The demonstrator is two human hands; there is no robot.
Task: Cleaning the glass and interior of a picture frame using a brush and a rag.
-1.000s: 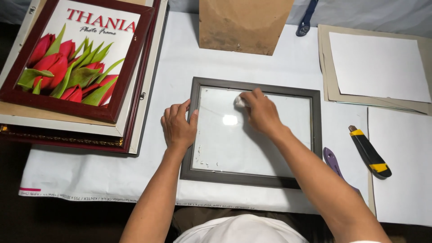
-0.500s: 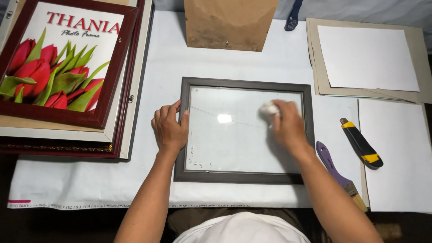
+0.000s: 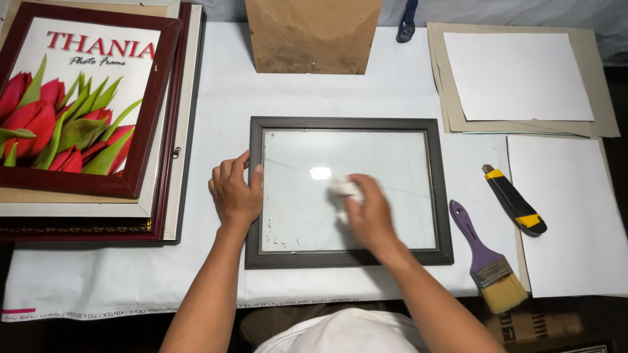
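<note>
A dark grey picture frame (image 3: 347, 123) with a glass pane lies flat on the white-covered table. My left hand (image 3: 234, 193) rests on the frame's left edge, thumb over the rim, holding it down. My right hand (image 3: 367, 212) is on the glass near the middle, fingers closed around a small white wad of cloth or tissue (image 3: 344, 189) pressed to the pane. Small white specks sit on the glass at the lower left, and a faint line crosses the pane.
A stack of picture frames (image 3: 91, 104) with a red tulip print lies at the left. A brown paper bag (image 3: 313, 36) stands behind. A purple-handled brush (image 3: 485, 258) and a yellow-black utility knife (image 3: 514, 200) lie to the right, beside white sheets on grey boards (image 3: 517, 75).
My right hand with the wad has slid from the pane's upper right down and left to its middle. My left hand stays on the frame's left edge.
</note>
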